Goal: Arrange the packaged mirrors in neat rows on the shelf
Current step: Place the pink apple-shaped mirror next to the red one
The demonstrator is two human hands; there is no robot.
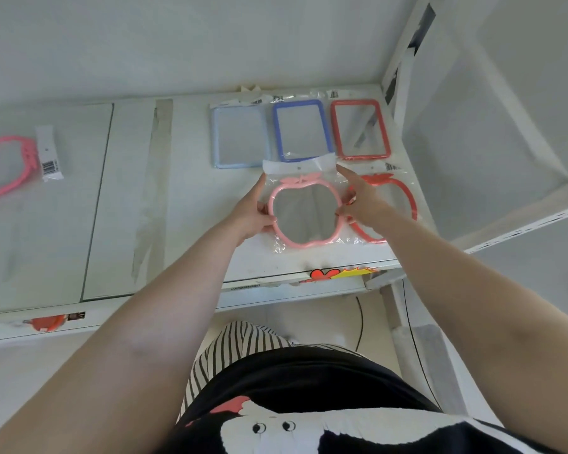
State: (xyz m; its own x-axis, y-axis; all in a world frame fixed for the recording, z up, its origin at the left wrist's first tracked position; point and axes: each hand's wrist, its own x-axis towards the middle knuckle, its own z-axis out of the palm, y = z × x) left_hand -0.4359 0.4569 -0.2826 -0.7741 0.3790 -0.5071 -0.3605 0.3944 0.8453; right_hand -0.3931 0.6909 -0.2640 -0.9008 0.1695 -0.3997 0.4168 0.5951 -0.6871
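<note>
Both hands, left hand and right hand, gripped the pink apple mirror with curled fingers; it lay beside the red apple mirror on the shelf.

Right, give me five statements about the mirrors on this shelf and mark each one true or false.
1. Both hands hold the pink apple-shaped mirror, the left hand on one side and the right hand on the other. True.
2. The back row holds three rectangular mirrors. True: the light blue mirror, the dark blue mirror and the red rectangular mirror.
3. The red apple-shaped mirror lies at the shelf's far left. False: it lies at the right, beside the held one.
4. Every mirror is unwrapped. False: the held one sits in a clear plastic bag.
5. A bright pink mirror lies apart at the left. True.
</note>
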